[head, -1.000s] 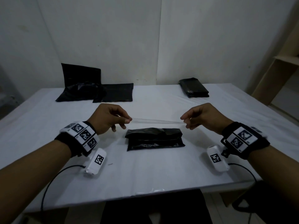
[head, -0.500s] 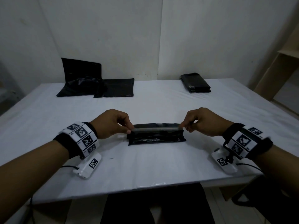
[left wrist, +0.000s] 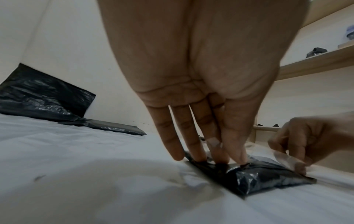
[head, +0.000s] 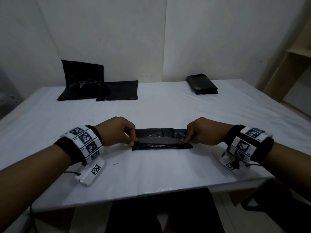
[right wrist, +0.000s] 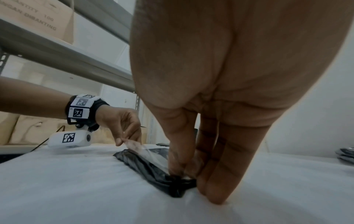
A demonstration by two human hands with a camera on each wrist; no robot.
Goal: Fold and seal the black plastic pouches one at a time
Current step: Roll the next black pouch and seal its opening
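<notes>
A folded black pouch lies on the white table in front of me. A strip of clear tape stretches lengthwise across its top. My left hand pinches the tape's left end at the pouch's left edge, and my right hand pinches the right end at the right edge. In the left wrist view my left hand's fingertips touch the pouch, and the tape still rises toward the right hand. The right wrist view shows the tape slanting up off the pouch to the left hand.
Several unfolded black pouches lie at the back left, one leaning on the wall. A stack of folded pouches sits at the back right. A wooden shelf stands beyond the table's right side.
Both hands came down and toward me with the stretched tape strip, from above and behind the pouch to lying across its top. The pouch has stayed in place.
</notes>
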